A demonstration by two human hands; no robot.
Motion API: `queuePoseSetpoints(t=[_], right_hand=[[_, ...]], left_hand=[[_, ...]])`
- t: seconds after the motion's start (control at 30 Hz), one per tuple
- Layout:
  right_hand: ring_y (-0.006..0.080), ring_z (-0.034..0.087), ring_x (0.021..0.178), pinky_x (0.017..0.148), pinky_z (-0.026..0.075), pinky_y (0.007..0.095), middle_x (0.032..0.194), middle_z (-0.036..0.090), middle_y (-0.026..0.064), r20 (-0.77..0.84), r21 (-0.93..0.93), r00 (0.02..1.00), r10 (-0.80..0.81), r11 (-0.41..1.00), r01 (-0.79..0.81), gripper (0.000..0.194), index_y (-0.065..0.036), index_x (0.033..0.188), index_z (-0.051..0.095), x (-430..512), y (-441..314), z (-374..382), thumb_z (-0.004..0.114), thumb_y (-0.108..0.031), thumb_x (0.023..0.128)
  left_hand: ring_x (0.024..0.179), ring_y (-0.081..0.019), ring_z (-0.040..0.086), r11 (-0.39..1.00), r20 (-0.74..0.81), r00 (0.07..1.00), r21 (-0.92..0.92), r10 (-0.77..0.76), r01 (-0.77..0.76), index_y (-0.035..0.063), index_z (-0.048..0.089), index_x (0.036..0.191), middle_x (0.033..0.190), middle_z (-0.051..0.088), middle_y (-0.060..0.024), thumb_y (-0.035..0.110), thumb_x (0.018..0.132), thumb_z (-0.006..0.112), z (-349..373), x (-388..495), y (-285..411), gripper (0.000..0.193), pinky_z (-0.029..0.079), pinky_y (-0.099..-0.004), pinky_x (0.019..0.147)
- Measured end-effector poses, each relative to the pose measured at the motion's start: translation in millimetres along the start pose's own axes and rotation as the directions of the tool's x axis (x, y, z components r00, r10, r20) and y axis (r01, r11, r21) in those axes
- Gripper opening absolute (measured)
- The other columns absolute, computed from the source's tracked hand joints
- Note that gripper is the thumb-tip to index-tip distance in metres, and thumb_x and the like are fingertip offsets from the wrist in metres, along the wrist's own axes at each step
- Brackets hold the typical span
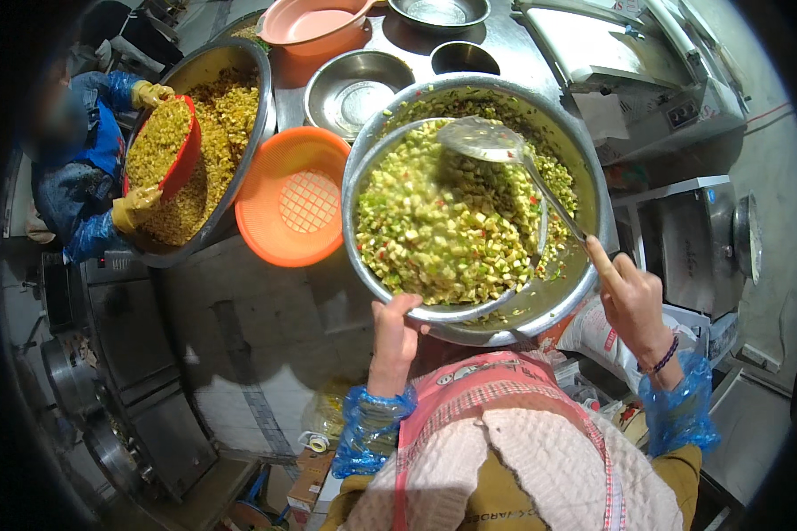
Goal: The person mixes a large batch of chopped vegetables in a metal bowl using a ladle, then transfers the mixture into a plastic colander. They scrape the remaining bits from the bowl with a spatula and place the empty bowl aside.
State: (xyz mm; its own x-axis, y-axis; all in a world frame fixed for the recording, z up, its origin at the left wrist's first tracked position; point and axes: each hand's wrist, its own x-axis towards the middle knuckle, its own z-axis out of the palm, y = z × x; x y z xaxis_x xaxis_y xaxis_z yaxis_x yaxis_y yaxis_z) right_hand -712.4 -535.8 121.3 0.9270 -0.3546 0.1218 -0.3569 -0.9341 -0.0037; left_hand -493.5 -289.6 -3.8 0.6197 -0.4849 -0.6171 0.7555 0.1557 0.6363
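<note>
My left hand (pixel 397 335) grips the near rim of a metal bowl (pixel 353 249) full of diced green and pale filling (pixel 438 232) with red bits. This bowl rests tilted within a larger metal basin (pixel 594 179), whose walls carry more of the chopped mix. In my right hand (pixel 627 292) is the handle of a large metal ladle (pixel 481 139), its broad head over the filling at the far side. Some of the filling looks blurred. Blue plastic sleeve covers are on both my forearms.
Left of the basin stand an orange plastic colander (pixel 249 212) and a metal bowl (pixel 358 93). A co-worker in yellow gloves holds a red basket (pixel 189 159) of diced food over a big basin (pixel 264 99). A pink basin (pixel 315 26) sits farther back, a machine (pixel 664 113) at right.
</note>
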Motion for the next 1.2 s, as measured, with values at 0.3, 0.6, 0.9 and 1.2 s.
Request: queuePoseSetpoints(t=[0.3, 0.6, 0.9, 1.2], right_hand=[[0.0421, 0.069, 0.106, 0.089, 0.053, 0.0385, 0.125, 0.063, 0.0323, 0.272, 0.67, 0.814, 0.513, 0.507, -0.543, 0.065, 0.002, 0.15, 0.046, -59, -18, 54, 0.058, -0.003, 0.085], [0.0348, 0.066, 0.072, 0.071, 0.05, 0.0418, 0.085, 0.059, 0.0293, 0.209, 0.535, 0.85, 0.484, 0.671, -0.513, 0.069, -0.002, 0.152, 0.043, -52, 27, 122, 0.059, -0.006, 0.085], [0.0444, 0.067, 0.089, 0.076, 0.051, 0.0487, 0.096, 0.066, 0.0289, 0.268, 0.331, 0.936, 0.229, 0.89, -0.313, 0.067, -0.006, 0.151, 0.047, 31, 82, 202, 0.071, -0.013, 0.088], [0.0396, 0.062, 0.114, 0.096, 0.051, 0.0432, 0.127, 0.063, 0.0217, -0.009, 0.282, 1.0, -0.004, 0.959, 0.007, 0.042, -0.002, 0.134, 0.062, 89, 47, 218, 0.066, 0.0, 0.092]], left_hand=[[0.052, -0.02, 0.06, 0.988, -0.121, 0.986, -0.092, 0.115, -0.127, 0.0034, 0.062, 0.075, 0.069, 0.062, -0.0083, 0.008, 0.081, 0.066, -45, -24, -6, 0.008, 0.042, -0.031, 0.038], [0.051, -0.0177, 0.056, 0.931, -0.402, 0.882, -0.158, 0.245, -0.33, 0.0111, 0.055, 0.07, 0.065, 0.054, -0.0021, 0.008, 0.082, 0.065, -92, -89, 32, 0.015, 0.042, -0.0316, 0.04], [0.052, -0.015, 0.052, 0.84, -0.705, 0.675, -0.218, 0.217, -0.498, 0.0129, 0.054, 0.073, 0.067, 0.053, -0.0019, 0.006, 0.084, 0.063, -149, -70, 2, 0.016, 0.036, -0.0282, 0.039], [0.051, -0.0159, 0.047, 0.759, -0.752, 0.638, -0.314, 0.168, -0.57, 0.0129, 0.053, 0.07, 0.065, 0.051, -0.0013, 0.006, 0.084, 0.064, -206, -30, -35, 0.019, 0.034, -0.0325, 0.045]])
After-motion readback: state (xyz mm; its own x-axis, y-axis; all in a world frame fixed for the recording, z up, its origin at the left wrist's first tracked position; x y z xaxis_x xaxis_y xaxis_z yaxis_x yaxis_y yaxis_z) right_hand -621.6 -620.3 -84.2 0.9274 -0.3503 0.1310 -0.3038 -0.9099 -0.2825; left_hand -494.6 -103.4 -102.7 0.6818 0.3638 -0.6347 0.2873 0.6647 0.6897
